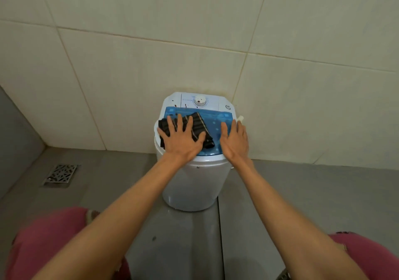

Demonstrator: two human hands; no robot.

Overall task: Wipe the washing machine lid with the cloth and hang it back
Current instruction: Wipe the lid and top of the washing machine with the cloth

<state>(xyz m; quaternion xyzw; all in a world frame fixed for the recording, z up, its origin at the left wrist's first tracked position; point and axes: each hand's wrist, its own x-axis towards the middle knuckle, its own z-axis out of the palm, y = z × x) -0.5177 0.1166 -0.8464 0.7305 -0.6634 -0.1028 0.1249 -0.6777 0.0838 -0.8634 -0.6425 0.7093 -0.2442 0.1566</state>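
Note:
A small white washing machine [192,184] stands on the grey floor against the tiled wall. Its translucent blue lid [216,120] faces up, with a white control panel and round dial [199,101] behind it. A dark striped cloth [199,126] lies on the lid's left half. My left hand [181,139] lies flat on the cloth with fingers spread, pressing it down. My right hand [234,138] rests flat on the lid's right edge, fingers together, holding nothing.
A metal floor drain grate [61,175] sits in the floor at the left. A beige tiled wall [194,42] rises directly behind the machine. My knees in pink fabric [43,243] fill the bottom corners. A small white fitting [240,118] sticks out at the machine's right.

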